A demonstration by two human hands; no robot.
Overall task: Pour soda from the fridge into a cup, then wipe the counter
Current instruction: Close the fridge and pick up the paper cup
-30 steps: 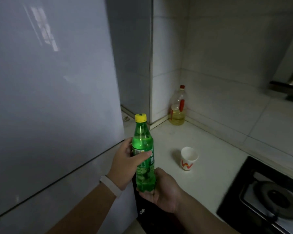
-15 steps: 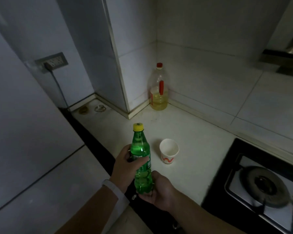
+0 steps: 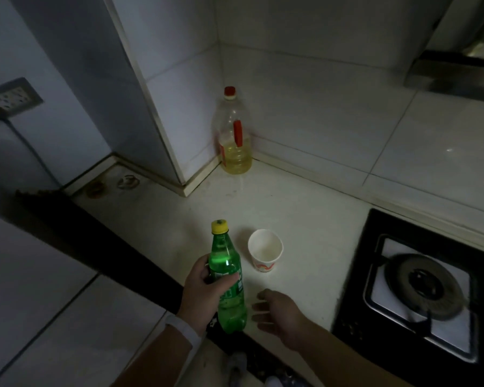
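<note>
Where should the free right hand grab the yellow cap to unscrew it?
Pinch the yellow cap by its side wall, coming down from above with the right hand. The green soda bottle stands near upright, gripped mid-body by the left hand, so its top is exposed; the paper cup sits clear, beside it.

The pale counter point(image 3: 305, 219) bears a paper cup point(image 3: 265, 250) and an oil bottle point(image 3: 234, 135).

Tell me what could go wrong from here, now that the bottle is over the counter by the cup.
1. The soda bottle is gripped by the left hand alone; the right hand is off it, so twisting the yellow cap may make it slip.
2. The paper cup looks light and stands unheld; a hard pour could tip it.
3. Fizz might overflow toward the stove.
</note>
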